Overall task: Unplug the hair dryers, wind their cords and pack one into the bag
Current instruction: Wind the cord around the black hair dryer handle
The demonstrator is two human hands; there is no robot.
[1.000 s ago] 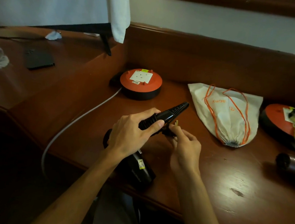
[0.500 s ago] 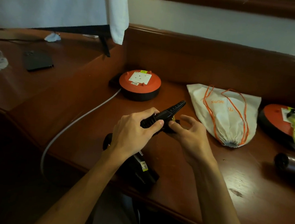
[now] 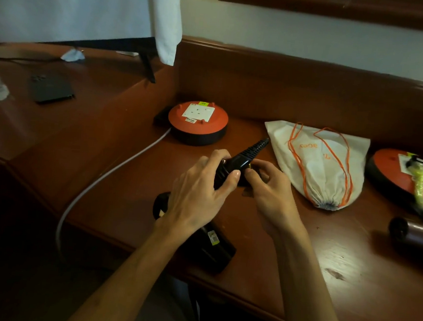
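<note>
Left hand [image 3: 197, 192]: wrapped around the hair dryer [image 3: 207, 226] handle, at table [image 3: 347, 285] edge, 6 o'clock of reel [image 3: 197, 122].
Right hand [image 3: 269, 190]: pinching the plug [image 3: 248, 166] at the handle.
Bag [image 3: 316, 163]: 3 o'clock, drawn closed.
Risk: plug slipping loose, winding springing undone; dryer tipping off edge.

Left hand [image 3: 200, 187] and right hand [image 3: 270, 190] together, fingers curled in grip.

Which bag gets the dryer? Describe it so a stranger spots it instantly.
On the long reddish-brown wooden desk, look between the two round orange-topped cord reels. The white fabric drawstring bag lies flat there, right of the hands. It alone is soft cloth, with thin orange cords looped over it.
</note>
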